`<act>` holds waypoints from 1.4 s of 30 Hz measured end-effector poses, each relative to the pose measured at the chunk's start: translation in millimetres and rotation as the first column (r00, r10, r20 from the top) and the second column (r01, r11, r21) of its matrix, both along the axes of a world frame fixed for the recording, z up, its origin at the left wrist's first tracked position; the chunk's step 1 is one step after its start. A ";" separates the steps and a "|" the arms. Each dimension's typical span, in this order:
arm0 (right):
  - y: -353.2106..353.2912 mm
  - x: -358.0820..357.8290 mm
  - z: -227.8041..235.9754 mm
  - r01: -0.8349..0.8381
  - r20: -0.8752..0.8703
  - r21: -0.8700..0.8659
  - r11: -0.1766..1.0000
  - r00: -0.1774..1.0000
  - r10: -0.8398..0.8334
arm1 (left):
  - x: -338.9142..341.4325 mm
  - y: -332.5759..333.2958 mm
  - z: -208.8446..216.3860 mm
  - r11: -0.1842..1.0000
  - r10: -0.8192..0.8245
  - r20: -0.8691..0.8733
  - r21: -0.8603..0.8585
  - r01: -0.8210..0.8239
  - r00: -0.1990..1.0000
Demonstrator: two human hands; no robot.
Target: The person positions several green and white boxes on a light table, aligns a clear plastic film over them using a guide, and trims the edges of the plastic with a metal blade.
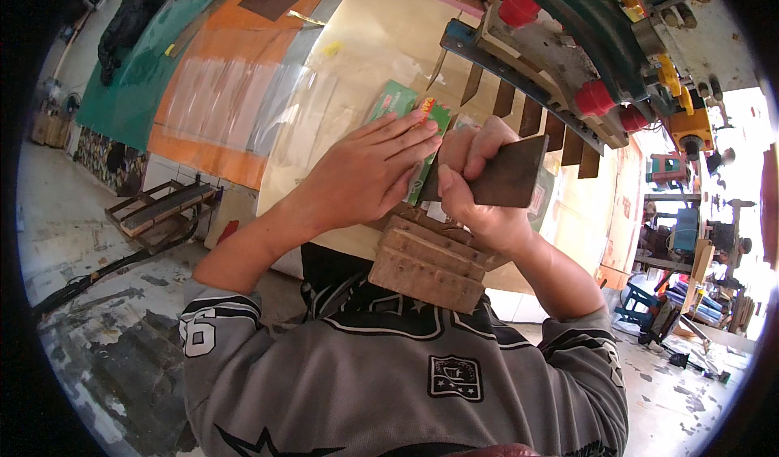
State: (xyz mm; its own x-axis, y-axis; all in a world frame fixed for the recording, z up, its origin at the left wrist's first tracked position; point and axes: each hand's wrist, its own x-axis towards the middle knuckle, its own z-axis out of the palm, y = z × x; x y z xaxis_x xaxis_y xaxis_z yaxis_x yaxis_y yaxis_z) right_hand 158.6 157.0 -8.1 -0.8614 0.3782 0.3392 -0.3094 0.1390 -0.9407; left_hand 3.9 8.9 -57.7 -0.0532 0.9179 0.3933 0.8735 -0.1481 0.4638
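My left hand (369,169) lies with its fingers stretched out over a green printed package (415,183) with a red and yellow patch. A second green printed piece (393,100) shows just beyond my left fingers. My right hand (487,177), close beside it, is closed around a dark, flat rectangular plate (511,173) with a straight edge. The far end of the plate behind my fingers is partly hidden. Just below both hands, a stepped wooden block (430,262) sits close against my body.
A pale yellow sheet (357,43) covers the worktop. Several dark plates hang from a blue bar (519,76) at the far right, near a green machine (588,27) with red knobs. Orange and green sheeting (215,92) lies left. A low wooden frame (166,205) stands at the left.
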 end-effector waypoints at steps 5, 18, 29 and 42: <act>7.1 -7.1 7.8 0.026 -0.041 0.004 1.000 0.999 -0.026 | -0.4 0.1 -2.6 1.000 0.001 -0.006 0.014 -0.001 1.000; 15.5 -7.2 1.5 0.048 0.008 -0.001 0.999 0.999 -0.048 | 3.9 3.2 -2.1 1.000 0.011 -0.057 0.020 -0.010 0.998; 18.6 -13.5 9.3 0.000 -0.006 -0.036 0.999 1.000 0.000 | 1.4 1.8 1.5 0.999 0.020 -0.056 0.038 -0.018 0.998; 39.8 16.9 53.3 -0.017 -0.216 0.047 0.999 0.976 0.027 | 4.1 1.7 -1.1 1.000 0.014 0.011 0.002 -0.014 1.000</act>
State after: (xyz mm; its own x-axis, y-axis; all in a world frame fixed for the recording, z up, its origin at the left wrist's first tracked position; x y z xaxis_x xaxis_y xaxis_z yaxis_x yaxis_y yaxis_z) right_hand 175.4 196.7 45.2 -0.7734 0.3400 0.5350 -0.5088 0.1703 -0.8439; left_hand 8.0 10.6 -58.8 -0.0708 0.9160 0.3948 0.8704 -0.1366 0.4730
